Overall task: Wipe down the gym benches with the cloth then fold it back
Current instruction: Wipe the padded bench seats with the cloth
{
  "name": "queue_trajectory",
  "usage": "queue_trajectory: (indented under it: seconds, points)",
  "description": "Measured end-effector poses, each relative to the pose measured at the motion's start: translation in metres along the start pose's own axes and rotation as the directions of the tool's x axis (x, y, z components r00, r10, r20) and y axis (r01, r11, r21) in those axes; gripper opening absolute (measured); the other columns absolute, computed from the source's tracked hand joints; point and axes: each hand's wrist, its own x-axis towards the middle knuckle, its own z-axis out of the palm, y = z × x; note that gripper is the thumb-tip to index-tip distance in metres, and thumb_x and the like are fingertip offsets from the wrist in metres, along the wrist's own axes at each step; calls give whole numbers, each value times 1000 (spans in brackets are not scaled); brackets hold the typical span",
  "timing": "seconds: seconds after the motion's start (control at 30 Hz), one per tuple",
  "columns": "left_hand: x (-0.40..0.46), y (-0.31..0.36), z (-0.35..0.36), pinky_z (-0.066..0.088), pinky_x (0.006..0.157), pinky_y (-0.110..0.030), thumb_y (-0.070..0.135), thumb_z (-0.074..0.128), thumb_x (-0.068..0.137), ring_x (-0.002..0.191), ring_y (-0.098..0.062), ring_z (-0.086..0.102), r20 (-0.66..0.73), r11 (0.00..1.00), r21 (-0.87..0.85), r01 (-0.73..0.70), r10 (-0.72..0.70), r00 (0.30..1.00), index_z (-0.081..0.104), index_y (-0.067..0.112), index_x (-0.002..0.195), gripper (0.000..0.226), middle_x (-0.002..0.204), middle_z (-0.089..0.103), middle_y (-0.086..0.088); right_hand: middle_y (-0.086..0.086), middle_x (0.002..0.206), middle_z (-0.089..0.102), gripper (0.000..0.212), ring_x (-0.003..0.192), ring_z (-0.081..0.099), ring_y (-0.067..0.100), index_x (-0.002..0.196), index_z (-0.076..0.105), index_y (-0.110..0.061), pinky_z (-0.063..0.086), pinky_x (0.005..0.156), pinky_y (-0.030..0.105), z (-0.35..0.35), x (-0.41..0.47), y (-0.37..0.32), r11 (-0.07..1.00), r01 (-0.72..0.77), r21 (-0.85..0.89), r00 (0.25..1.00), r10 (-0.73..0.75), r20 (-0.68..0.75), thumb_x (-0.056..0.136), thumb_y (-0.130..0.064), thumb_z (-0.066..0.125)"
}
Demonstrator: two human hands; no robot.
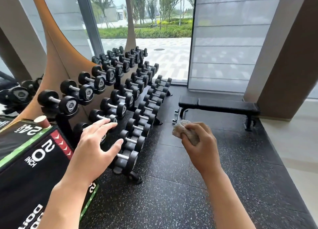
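A beige bunched-up cloth (183,131) is gripped in my right hand (200,145), held in the air at centre right. A black flat gym bench (218,105) stands on the floor ahead, beyond the cloth, by the window blind. My left hand (96,146) hovers with fingers spread and holds nothing, over the dumbbell rack at left. Neither hand touches the bench.
A three-tier rack of black dumbbells (120,97) runs along the left. A black plyo box (31,168) printed "20 INCH" sits at lower left with a paper cup (42,122) on it. A pillar (282,56) rises right of the bench. Dark speckled rubber floor (172,185) lies below.
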Motion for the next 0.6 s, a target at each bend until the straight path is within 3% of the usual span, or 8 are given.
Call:
queue_trajectory:
  seconds: [0.17,0.43,0.6]
  points:
    - [36,-13,21,24,119,-29,31,78,89,147,-9,35,38,998,-49,-30,32,999,63,27,140,53,150,53,11,-16,106,62,25,104,58,11,109,71,-17,50,93,26,3,12,19,997,-65,-51,997,62,-51,87,-13,80]
    - [98,-76,30,28,117,-34,37,77,89,146,-12,37,102,989,-102,-108,118,988,63,28,139,53,150,52,11,-13,109,62,25,105,58,14,110,71,-17,51,96,35,53,30,9,982,-93,-162,990,74,-119,87,-14,79]
    - [141,-132,27,29,116,-34,36,78,89,146,-10,36,114,981,-145,-130,147,983,62,29,140,54,151,51,12,-12,111,59,27,107,55,12,111,69,-18,46,98,26,106,46,-14,954,-97,-285,992,70,-103,86,-16,79]
